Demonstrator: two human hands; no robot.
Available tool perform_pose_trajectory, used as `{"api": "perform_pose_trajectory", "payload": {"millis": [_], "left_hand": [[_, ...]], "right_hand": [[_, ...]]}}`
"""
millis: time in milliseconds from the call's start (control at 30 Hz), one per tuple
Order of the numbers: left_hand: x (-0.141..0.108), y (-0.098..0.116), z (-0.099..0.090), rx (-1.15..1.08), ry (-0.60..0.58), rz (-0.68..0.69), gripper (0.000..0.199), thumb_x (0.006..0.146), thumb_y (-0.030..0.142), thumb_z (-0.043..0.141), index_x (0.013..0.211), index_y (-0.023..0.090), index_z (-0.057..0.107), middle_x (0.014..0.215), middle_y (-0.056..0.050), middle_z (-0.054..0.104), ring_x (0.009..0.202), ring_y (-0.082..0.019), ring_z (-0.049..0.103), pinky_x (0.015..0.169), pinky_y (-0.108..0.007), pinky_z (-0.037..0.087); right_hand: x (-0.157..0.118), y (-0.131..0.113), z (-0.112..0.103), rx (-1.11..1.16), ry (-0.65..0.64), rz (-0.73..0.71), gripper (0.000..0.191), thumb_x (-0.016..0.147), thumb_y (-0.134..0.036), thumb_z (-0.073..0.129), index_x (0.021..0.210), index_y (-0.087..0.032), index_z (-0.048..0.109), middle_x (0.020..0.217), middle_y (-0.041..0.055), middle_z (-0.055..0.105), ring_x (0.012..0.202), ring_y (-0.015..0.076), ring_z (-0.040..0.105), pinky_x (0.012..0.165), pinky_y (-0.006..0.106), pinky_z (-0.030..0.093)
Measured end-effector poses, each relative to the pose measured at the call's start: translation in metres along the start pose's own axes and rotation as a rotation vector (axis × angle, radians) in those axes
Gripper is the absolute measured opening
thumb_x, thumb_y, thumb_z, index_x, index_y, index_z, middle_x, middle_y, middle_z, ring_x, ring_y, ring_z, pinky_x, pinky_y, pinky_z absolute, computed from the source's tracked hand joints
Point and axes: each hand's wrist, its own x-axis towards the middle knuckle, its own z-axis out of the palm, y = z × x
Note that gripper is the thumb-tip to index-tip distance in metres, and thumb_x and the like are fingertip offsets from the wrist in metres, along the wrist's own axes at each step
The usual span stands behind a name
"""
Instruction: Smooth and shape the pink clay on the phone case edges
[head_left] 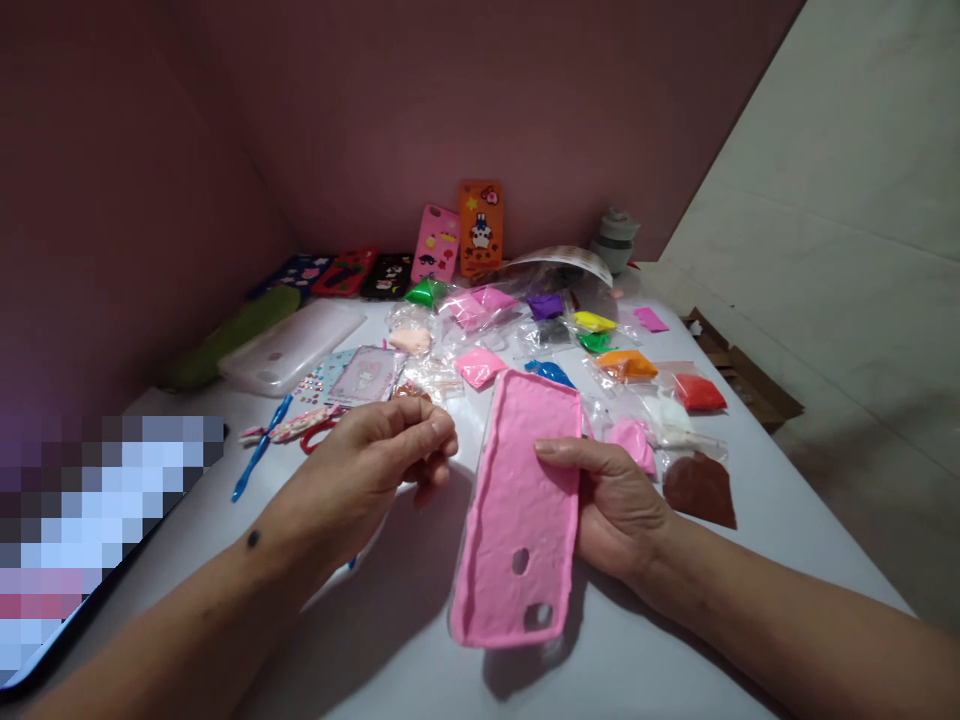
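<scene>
A phone case (517, 500) with its back coated in pink clay is tilted over the white table, its two cutouts towards the bottom. My right hand (622, 505) grips its right edge, thumb on the pink surface and fingers behind. To the left of the case and apart from it, my left hand (390, 445) is closed, thumb pressed to the curled fingers; whether anything is between them is hidden. Behind this hand lie red-handled scissors (319, 436) and a blue modelling tool (262, 447).
Bags of coloured clay, including orange (626, 365), brown (699, 488) and blue (549, 374), spread across the white table (780, 560). Decorated cases, one orange (481, 228), stand at the back. A clear case (296, 345) lies left, and a screen (97, 540) is nearest left.
</scene>
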Motion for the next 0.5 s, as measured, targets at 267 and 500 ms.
{"api": "perform_pose_trajectory", "payload": {"millis": [267, 500], "left_hand": [[-0.0018, 0.0018, 0.0023, 0.053, -0.114, -0.02, 0.044, 0.088, 0.048, 0.049, 0.058, 0.015, 0.054, 0.055, 0.002, 0.05, 0.048, -0.009, 0.045, 0.049, -0.021, 0.035], [-0.0022, -0.0037, 0.0038, -0.126, -0.298, -0.118, 0.026, 0.084, 0.039, 0.059, 0.072, 0.016, 0.056, 0.067, 0.001, 0.051, 0.059, -0.01, 0.047, 0.057, -0.022, 0.038]], "right_hand": [[0.0005, -0.0004, -0.0009, -0.033, -0.012, -0.022, 0.032, 0.053, -0.01, 0.077, 0.084, -0.01, 0.069, 0.075, 0.0067, 0.068, 0.079, 0.0252, 0.061, 0.087, 0.045, 0.045], [0.0017, 0.0003, -0.0014, -0.044, -0.001, -0.037, 0.036, 0.053, -0.01, 0.076, 0.087, -0.011, 0.066, 0.085, 0.0091, 0.068, 0.089, 0.0286, 0.061, 0.088, 0.046, 0.044]]}}
